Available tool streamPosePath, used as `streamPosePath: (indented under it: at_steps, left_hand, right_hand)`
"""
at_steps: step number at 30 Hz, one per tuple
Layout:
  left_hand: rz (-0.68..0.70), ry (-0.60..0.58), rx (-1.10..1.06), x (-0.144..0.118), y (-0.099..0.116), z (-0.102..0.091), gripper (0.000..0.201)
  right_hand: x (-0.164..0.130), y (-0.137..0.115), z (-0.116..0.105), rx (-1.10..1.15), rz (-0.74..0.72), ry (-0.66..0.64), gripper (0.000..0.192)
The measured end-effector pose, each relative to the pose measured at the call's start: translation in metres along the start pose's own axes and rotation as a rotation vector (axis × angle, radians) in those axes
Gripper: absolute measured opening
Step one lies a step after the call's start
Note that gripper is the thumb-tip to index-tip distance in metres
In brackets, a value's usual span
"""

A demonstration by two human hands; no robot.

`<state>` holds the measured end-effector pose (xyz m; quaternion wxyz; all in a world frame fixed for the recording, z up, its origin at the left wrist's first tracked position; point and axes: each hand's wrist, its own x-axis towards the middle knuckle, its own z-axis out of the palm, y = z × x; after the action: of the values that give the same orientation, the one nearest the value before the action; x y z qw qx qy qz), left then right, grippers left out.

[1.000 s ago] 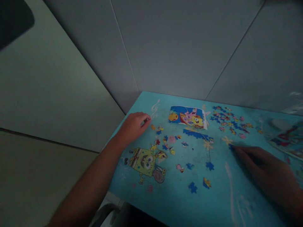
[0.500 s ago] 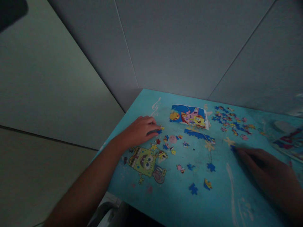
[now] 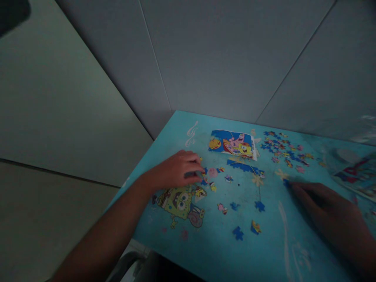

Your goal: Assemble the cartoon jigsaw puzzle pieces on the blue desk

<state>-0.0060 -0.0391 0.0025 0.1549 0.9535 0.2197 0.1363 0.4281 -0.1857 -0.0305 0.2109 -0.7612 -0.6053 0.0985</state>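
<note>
Dim light; head view looks down on a turquoise printed tabletop (image 3: 273, 250) pushed into a grey wall corner. Left hand (image 3: 176, 172) lies palm down, fingers curled together over the small loose cardboard jigsaw pieces (image 3: 213, 176) scattered mid-table, fingertips touching the nearest ones; whether a piece is pinched I cannot tell, as the fingers hide it. Right hand (image 3: 320, 199) rests flat and low, fingers narrow, its tip touching a single dark blue piece (image 3: 286, 182); grip unclear in shadow. A colourful cartoon reference print (image 3: 233, 144) lies face up near the far edge, likely kept in sight as the guide picture. Just below it sits a short joined strip of blue pieces (image 3: 242, 165). A denser pile of unsorted pieces (image 3: 283, 150) lies to its right, apart from the working scatter. The yellow cartoon character (image 3: 179, 199) below the left hand looks printed on the table.
</note>
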Motion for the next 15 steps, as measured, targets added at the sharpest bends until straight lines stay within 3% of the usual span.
streamPosePath:
  at_steps: [5,15]
  left_hand:
    - [0.068,-0.051,-0.04,0.007,0.014,0.003,0.028]
    - [0.047,-0.062,-0.037,0.007,0.013,0.008,0.02]
  right_hand:
    - [0.0,0.0,0.0,0.006,-0.006,0.011,0.04]
    - [0.0,-0.002,0.0,-0.012,-0.044,0.006,0.039]
